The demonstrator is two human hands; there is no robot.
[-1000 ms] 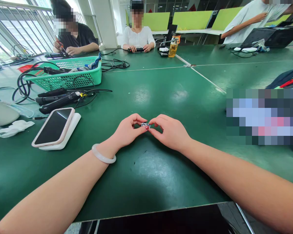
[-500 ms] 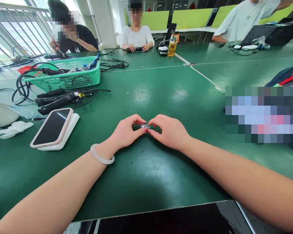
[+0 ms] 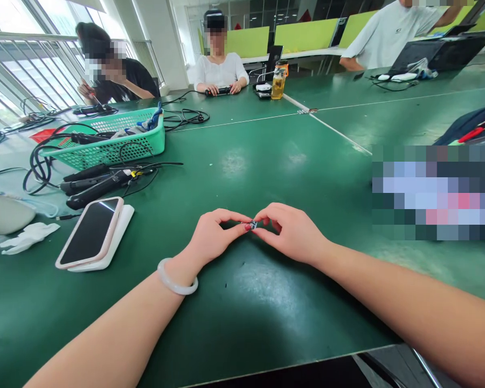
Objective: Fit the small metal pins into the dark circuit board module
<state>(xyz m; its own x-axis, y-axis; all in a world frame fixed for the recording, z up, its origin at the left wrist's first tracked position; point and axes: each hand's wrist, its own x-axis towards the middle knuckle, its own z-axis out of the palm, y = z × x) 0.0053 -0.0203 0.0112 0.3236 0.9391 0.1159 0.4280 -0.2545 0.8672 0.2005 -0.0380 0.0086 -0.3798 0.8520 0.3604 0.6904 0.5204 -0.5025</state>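
At the left of the frame a smartphone [image 3: 89, 231] lies on a white stand [image 3: 119, 237], with a crumpled white glove [image 3: 28, 237] beyond it at the edge. Above them, black handheld tools [image 3: 95, 186] and tangled cables lie in front of a green plastic basket [image 3: 141, 143]. In the upper middle, a bottle of yellow drink [image 3: 278, 82] stands near a seated person in white. Nothing lies on the green table [image 3: 242, 307] between me and my hands.

My left hand [image 3: 212, 234], with a pale bangle [image 3: 177, 277] on its wrist, and my right hand [image 3: 295, 233] meet at the centre of the frame. Both pinch narrowly on a small part [image 3: 253, 224], held between thumb and forefinger tips from either side, just over the table. It is too small to make out further.
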